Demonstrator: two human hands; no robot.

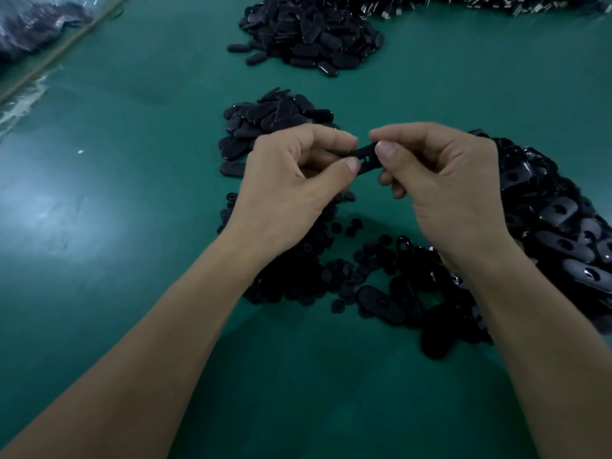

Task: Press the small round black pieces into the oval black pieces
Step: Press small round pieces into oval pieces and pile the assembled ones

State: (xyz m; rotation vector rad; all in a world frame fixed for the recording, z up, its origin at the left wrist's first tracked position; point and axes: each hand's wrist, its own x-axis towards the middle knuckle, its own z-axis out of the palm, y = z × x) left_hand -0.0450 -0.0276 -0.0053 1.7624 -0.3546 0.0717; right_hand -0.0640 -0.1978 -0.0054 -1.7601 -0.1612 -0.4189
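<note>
Both hands hold one oval black piece (367, 158) above the green table (132, 226). My left hand (291, 180) pinches its left end between thumb and forefinger. My right hand (437, 187) pinches its right end the same way. Slots show on the piece's face between the thumbs; whether a round piece sits in it is hidden. A scatter of small round black pieces (318, 273) lies under and between my wrists. A heap of oval black pieces with holes (556, 226) lies to the right, partly behind my right hand.
A small pile of oval pieces (275, 117) sits just beyond my left hand. A bigger pile (314, 31) lies farther back. Metal-tipped parts (496, 5) run along the far edge. A plastic bag (36, 24) lies at the far left past a table seam.
</note>
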